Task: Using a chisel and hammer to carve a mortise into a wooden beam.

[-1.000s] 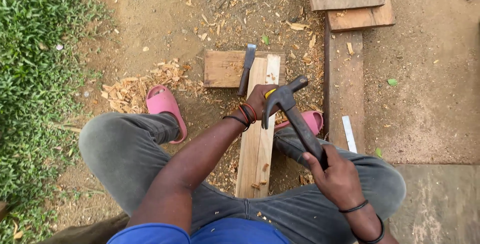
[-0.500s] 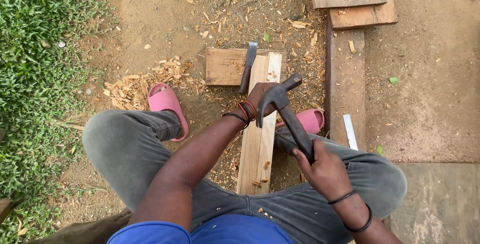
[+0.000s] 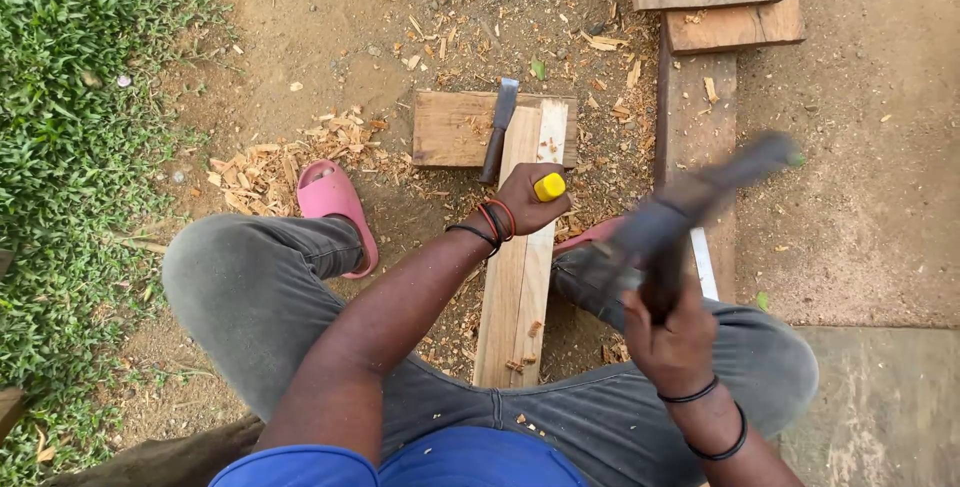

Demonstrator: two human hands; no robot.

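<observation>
Currently: left hand point(image 3: 528, 199) grips yellow-capped chisel point(image 3: 548, 187) upright on plank point(image 3: 520, 247), across wood block point(image 3: 455, 129). Right hand point(image 3: 672, 332) clasps raised, blurred hammer point(image 3: 690, 202). Risk: off-centre strike hits knuckles; plank unclamped, may shift.

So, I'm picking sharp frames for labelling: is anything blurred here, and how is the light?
Head view: the hammer in the right hand is smeared by motion blur; the left hand with its yellow-capped tool and the plank are sharp; light is soft and even, without hard shadows or glare.
</observation>
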